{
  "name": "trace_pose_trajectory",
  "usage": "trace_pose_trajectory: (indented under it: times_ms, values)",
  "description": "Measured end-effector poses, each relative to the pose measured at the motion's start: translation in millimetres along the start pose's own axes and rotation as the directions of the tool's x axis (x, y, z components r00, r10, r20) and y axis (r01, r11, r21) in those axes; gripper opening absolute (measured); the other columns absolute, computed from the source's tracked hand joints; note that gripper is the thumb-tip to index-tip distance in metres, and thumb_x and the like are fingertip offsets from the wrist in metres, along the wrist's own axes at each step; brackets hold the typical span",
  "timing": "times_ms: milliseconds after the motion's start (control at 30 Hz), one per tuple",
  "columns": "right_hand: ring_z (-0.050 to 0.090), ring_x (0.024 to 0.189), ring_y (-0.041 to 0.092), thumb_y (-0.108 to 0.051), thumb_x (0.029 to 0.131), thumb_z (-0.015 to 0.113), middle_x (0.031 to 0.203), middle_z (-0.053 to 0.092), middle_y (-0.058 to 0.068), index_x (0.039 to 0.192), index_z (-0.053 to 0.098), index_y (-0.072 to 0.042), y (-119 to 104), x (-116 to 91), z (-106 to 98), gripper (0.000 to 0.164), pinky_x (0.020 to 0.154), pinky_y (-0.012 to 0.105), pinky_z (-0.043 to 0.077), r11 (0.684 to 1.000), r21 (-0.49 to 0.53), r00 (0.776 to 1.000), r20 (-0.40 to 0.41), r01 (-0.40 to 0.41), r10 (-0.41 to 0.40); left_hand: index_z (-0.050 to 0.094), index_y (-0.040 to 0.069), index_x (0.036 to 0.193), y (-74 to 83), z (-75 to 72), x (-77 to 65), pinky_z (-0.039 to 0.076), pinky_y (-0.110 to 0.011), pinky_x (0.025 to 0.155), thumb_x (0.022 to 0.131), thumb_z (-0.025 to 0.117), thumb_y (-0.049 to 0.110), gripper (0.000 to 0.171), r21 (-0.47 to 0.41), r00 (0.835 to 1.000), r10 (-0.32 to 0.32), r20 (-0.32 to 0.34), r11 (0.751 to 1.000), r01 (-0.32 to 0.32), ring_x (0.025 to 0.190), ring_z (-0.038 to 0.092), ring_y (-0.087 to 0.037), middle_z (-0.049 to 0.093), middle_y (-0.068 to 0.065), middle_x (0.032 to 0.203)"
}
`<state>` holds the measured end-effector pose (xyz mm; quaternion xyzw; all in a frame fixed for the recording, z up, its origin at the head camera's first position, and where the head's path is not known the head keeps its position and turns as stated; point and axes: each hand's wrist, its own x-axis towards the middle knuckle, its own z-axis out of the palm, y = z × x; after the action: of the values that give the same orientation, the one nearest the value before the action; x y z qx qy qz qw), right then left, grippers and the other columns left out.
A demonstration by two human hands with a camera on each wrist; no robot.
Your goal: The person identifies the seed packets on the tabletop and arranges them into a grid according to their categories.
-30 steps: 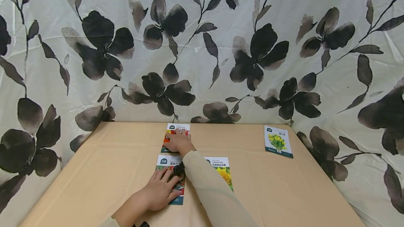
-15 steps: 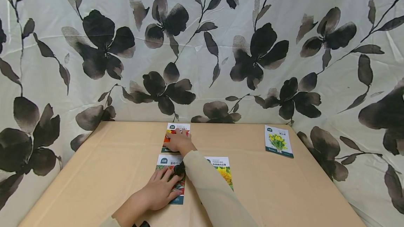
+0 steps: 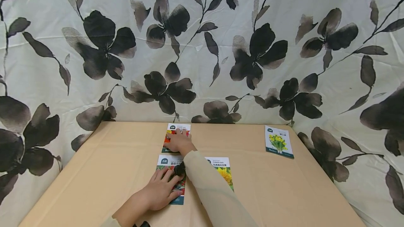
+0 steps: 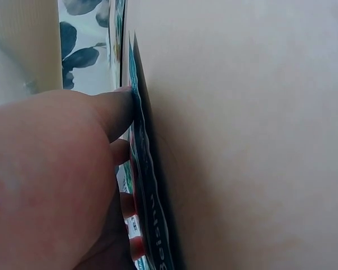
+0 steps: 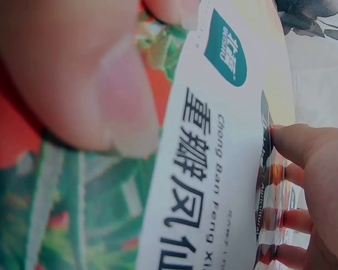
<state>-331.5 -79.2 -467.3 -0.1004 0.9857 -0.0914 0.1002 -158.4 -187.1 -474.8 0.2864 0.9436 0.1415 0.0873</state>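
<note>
In the head view, two seed packets lie in line, one above the other. My left hand (image 3: 159, 191) rests flat with spread fingers on the lower seed packet (image 3: 179, 200), which has a white header and red flowers. My right hand (image 3: 179, 142) rests on the upper red-flowered seed packet (image 3: 167, 150) near the table's far edge. In the left wrist view, my thumb (image 4: 115, 109) touches the lower packet's dark bottom edge (image 4: 149, 191), which stands slightly off the table. In the right wrist view, my right fingers (image 5: 296, 219) lie along the upper packet, beyond the lower packet's header (image 5: 208, 169).
A yellow-flowered seed packet (image 3: 223, 174) lies partly under my right sleeve (image 3: 214, 192). Another seed packet (image 3: 279, 142) with yellow flowers lies at the far right of the tan table (image 3: 104, 171). A floral cloth (image 3: 202, 59) hangs behind the table.
</note>
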Motion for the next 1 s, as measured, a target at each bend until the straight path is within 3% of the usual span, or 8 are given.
trace_pose_trajectory:
  times_ms: [267, 567, 667, 1000]
  values:
    - [0.035, 0.147, 0.030, -0.054, 0.102, 0.054, 0.162, 0.038, 0.002, 0.150, 0.050, -0.043, 7.3, -2.0, -5.7, 0.050, 0.121, 0.057, 0.028, 0.999, -0.018, 0.999, 0.007, 0.038, -0.038, 0.055, 0.017, 0.145, -0.1, -3.0, -5.4, 0.024, -0.071, 0.116, 0.102, 0.054, 0.052, 0.056, -0.012, 1.000, 0.006, 0.000, 1.000, -0.006, 0.146, 0.031, -0.050, 0.044, -0.019, 0.155]
    - [0.044, 0.141, 0.030, -0.052, 0.101, 0.058, 0.158, 0.045, 0.003, 0.146, 0.056, -0.041, 14.3, -4.2, -9.8, 0.046, 0.113, 0.053, 0.039, 0.993, -0.019, 0.993, -0.012, 0.116, -0.116, 0.058, 0.021, 0.143, -13.6, 7.7, -4.0, 0.030, -0.071, 0.113, 0.100, 0.056, 0.056, 0.055, 0.006, 0.998, 0.033, -0.056, 0.999, -0.032, 0.142, 0.036, -0.048, 0.049, -0.016, 0.150]
    - [0.046, 0.140, 0.030, -0.051, 0.101, 0.057, 0.157, 0.047, 0.004, 0.146, 0.057, -0.040, 16.5, -4.1, -10.3, 0.046, 0.113, 0.052, 0.042, 0.991, -0.005, 0.991, -0.024, 0.134, -0.134, 0.059, 0.021, 0.142, -13.2, 5.3, -5.8, 0.031, -0.071, 0.111, 0.099, 0.058, 0.054, 0.054, 0.001, 0.998, 0.034, -0.061, 0.999, -0.034, 0.141, 0.037, -0.048, 0.050, -0.016, 0.149]
    - [0.046, 0.141, 0.030, -0.044, 0.104, 0.056, 0.154, 0.049, 0.009, 0.147, 0.058, -0.025, 28.8, -14.0, -13.1, 0.047, 0.119, 0.047, 0.039, 0.962, 0.183, 0.978, -0.084, 0.203, -0.190, 0.058, 0.024, 0.143, -8.9, -3.7, -13.2, 0.030, -0.071, 0.113, 0.099, 0.061, 0.052, 0.053, -0.007, 1.000, 0.019, -0.015, 1.000, -0.019, 0.143, 0.036, -0.046, 0.049, -0.013, 0.151]
